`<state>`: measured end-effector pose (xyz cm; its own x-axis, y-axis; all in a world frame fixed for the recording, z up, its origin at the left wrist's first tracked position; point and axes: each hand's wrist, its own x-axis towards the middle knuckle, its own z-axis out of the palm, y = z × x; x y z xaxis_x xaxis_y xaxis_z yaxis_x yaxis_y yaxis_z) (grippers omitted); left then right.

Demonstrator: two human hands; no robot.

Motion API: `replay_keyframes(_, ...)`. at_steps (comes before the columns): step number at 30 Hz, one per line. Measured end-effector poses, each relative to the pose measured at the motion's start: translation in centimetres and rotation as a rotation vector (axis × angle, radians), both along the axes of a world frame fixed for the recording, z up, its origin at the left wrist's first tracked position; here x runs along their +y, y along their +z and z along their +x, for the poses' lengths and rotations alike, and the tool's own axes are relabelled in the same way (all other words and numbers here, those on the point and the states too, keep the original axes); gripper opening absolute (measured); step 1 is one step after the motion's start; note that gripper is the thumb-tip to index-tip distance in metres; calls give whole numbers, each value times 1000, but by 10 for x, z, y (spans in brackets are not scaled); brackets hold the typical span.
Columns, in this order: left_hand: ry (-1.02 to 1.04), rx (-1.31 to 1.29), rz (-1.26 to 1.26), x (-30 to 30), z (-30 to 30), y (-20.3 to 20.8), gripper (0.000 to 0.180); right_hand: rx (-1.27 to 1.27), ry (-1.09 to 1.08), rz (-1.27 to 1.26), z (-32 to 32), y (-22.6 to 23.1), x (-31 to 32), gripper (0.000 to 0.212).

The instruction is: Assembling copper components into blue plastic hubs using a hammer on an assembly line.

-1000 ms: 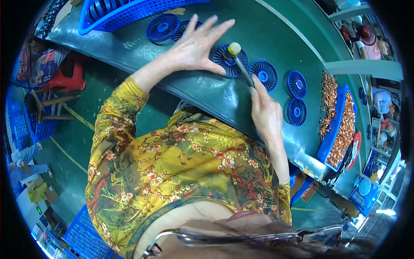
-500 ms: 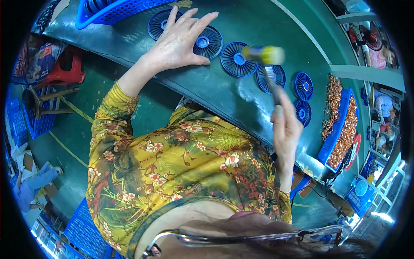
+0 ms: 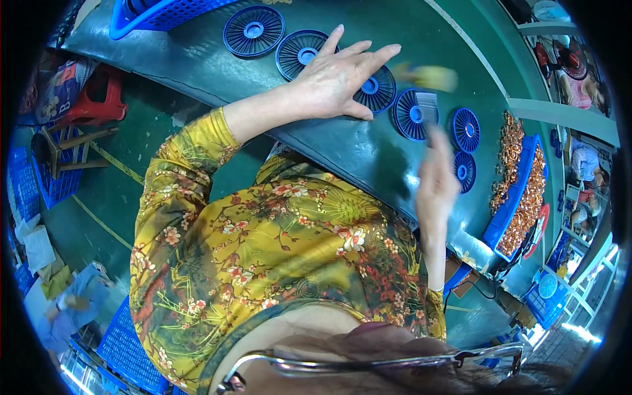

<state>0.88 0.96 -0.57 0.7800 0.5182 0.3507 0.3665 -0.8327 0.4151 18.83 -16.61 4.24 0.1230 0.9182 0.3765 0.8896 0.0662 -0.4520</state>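
Note:
My left hand (image 3: 336,80) is spread open over the row of round blue slotted plastic discs. It partly covers one disc (image 3: 307,55) and the disc beside it (image 3: 378,92); I cannot tell how firmly it touches them. My right hand (image 3: 437,174) is closed round the handle of a yellow-headed mallet (image 3: 431,78). Motion blurs the mallet, whose head is above the table just beyond another disc (image 3: 407,116). To the right lie two smaller discs (image 3: 466,130), one nearer me than the other. A further disc (image 3: 254,31) lies at the far left.
A blue basket (image 3: 168,16) stands at the far left of the green table (image 3: 342,148). On the right, a blue tray (image 3: 494,232) holds many small copper-coloured parts, with a loose heap (image 3: 508,148) beside it. A red stool (image 3: 105,99) stands on the floor at left.
My left hand has moved right along the row, uncovering the leftmost disc. The mallet has swung slightly right, still in my right hand. At lower left, another person has shifted.

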Motion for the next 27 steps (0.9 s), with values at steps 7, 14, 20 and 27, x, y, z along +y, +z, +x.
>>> replay_keyframes(7,2,-47,-122,3,-1,-4,113,388,-137,-162,0,23,-9,35)
replay_keyframes(14,-4,-17,-101,7,-2,2,109,10,-110,-378,-11,-12,-4,35)
replay_keyframes(20,-50,48,34,23,-48,27,111,244,88,-279,-12,-9,-17,34)
replay_keyframes(27,103,112,65,26,-76,19,98,312,209,-472,-17,-11,-11,31)
